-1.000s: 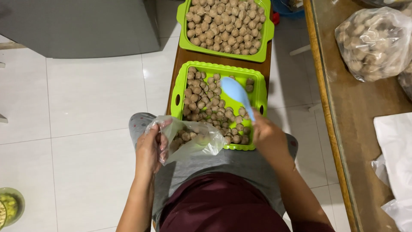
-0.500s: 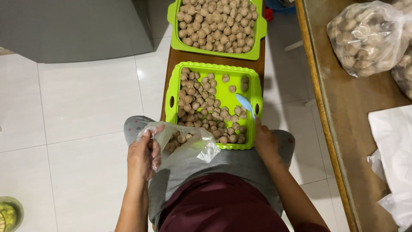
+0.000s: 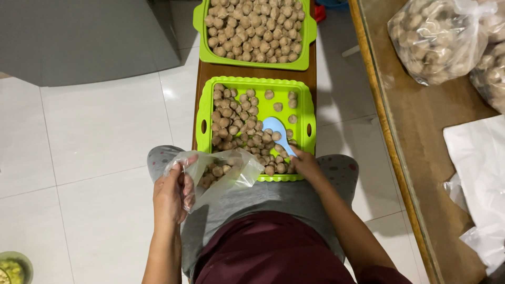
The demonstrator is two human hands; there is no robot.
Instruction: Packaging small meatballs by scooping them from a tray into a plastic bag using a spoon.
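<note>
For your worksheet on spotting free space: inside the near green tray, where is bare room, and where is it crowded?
Near tray: bare green floor at the far right corner, bordered by the rim and a few stray balls. Left half and near edge are crowded; the right hand holds the blue scoop there.

Looks to me like a home kitchen or small home food-prep spot, not a factory. Evidence: white glazed floor tiles (image 3: 94,131), a grey appliance or cabinet (image 3: 84,37) at top left w/ rounded corner. I see a narrow wooden bench (image 3: 204,73) carrying two lime-green plastic trays (image 3: 310,113) of brownish meatball-type balls, the far tray full, near one part full. Along the right edge a wooden table w/ glass top (image 3: 415,126), clear bags of the same balls (image 3: 436,37) at its far end, white plastic bags (image 3: 473,152) nearer. Small green bowl (image 3: 13,265) on the floor, bottom left corner. Person sits low, casual clothes.
</note>
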